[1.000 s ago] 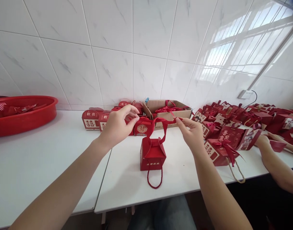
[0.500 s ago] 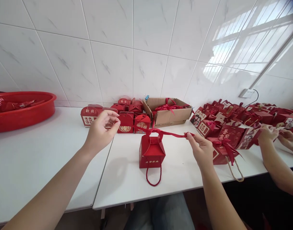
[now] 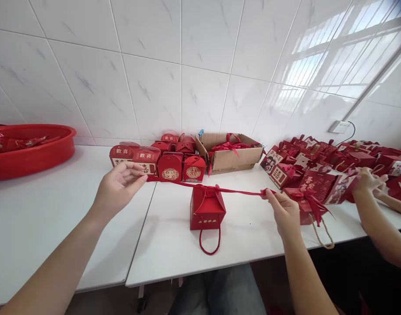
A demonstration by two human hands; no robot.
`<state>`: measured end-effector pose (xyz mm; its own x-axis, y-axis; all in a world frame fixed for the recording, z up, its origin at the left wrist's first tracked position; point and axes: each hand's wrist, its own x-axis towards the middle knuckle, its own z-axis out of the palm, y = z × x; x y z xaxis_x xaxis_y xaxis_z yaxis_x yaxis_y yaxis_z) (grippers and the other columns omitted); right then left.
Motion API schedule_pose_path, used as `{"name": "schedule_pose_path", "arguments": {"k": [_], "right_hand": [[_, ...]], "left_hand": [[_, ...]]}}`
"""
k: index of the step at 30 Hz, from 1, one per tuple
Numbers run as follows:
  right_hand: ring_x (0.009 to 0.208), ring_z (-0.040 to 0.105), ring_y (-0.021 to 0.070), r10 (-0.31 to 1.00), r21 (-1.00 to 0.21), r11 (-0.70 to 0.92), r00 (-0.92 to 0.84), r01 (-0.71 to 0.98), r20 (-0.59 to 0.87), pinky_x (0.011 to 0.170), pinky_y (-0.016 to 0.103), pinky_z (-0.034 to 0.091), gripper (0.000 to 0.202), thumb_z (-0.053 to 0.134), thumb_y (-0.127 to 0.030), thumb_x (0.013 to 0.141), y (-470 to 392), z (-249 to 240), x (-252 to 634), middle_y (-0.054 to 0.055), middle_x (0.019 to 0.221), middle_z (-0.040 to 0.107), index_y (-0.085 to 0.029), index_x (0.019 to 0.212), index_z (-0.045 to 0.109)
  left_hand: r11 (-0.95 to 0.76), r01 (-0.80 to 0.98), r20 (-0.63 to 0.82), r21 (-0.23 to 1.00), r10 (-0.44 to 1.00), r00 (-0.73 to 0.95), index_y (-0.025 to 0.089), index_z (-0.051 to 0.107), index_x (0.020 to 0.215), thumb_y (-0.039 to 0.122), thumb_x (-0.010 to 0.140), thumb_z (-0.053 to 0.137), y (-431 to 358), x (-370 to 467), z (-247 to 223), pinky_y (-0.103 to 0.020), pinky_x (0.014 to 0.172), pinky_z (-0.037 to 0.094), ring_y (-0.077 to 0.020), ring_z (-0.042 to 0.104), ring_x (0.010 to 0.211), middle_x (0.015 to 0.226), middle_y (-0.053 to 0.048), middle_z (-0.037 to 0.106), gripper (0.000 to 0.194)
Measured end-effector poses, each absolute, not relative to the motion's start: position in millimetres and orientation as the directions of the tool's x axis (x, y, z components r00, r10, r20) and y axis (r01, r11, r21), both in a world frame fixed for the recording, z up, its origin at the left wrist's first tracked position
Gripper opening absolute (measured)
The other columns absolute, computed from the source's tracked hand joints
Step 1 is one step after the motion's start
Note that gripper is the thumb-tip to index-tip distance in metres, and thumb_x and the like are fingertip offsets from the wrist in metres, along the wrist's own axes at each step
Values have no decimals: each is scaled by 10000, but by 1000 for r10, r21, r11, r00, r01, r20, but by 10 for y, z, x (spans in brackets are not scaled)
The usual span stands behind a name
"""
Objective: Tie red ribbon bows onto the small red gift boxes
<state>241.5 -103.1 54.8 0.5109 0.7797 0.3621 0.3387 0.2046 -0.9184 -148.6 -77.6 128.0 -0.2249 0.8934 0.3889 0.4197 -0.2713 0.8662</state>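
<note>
A small red gift box (image 3: pixel 207 211) stands upright on the white table, its dark red rope handle (image 3: pixel 210 252) lying toward the front edge. Through the top of the box runs a red ribbon (image 3: pixel 239 191), stretched nearly straight to both sides. My left hand (image 3: pixel 119 184), left of the box, pinches one end of it between thumb and fingers. The other end is held in my right hand (image 3: pixel 282 210), right of the box, with the fingers closed on it.
Several red boxes (image 3: pixel 170 168) stand behind, beside a cardboard box (image 3: pixel 233 164) of ribbons. A red basin (image 3: pixel 33 151) sits far left. Many finished-looking boxes (image 3: pixel 315 183) fill the right, where another person's hands (image 3: pixel 367 181) work. The table's front edge is near.
My left hand has moved left and down, my right hand slightly right and down. The ribbon now spans both sides, pulled tight and lower over the box top.
</note>
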Motion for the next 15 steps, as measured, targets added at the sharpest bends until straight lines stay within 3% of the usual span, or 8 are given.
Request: {"name": "schedule_pose_path", "arguments": {"k": [6,11,15], "right_hand": [[801,627,244,784,-945,174,541,277,304,745,352,465,354,675,-512,701,-1062,458,2509,76,718,712,-163,700,738],[728,605,246,706,-966,57,674,250,217,670,343,456,368,701,-514,646,-1156,200,2669,77,655,691,-146,654,711],[749,625,275,701,-974,6,694,227,166,649,343,471,404,697,-540,633,-1240,-3,2726,92,656,702,-137,662,714]], "left_hand": [[-160,354,260,922,931,-257,226,544,879,345,674,716,-813,-1621,1251,-380,895,476,-180,592,860,863,-2,605,292],[-98,509,279,855,914,-294,294,510,807,451,697,651,-838,-1751,965,-446,855,473,-265,619,912,789,26,617,238],[-49,566,226,823,942,-247,295,500,833,428,732,607,-805,-1847,730,-454,860,454,-270,617,907,805,36,623,198]]}}
